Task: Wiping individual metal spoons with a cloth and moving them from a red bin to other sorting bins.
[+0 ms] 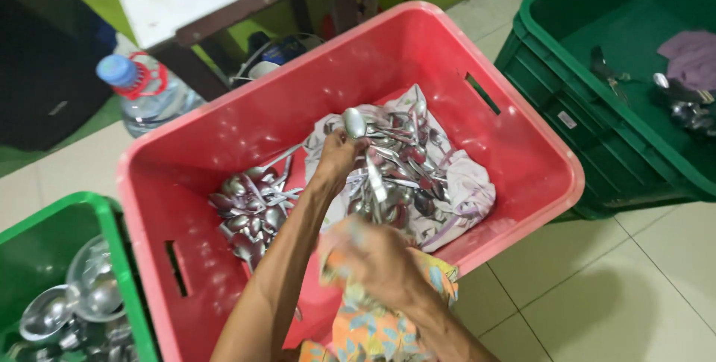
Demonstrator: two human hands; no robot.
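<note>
Spoon [353, 123] gripped in closed left hand [339, 155], patterned cloth [388, 310] clutched by blurred right hand [377, 254], cutlery heaped on white cloth [462, 190], all held within red crate [514, 131].

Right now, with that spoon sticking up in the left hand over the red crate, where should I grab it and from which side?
Probably by the handle. The spoon stands bowl-up, bowl clear above the left hand, whose fingers wrap the handle just under it. The rest of the handle seems to run down towards the right hand, blurred beside a patterned cloth, so coming from below looks easiest.
</note>
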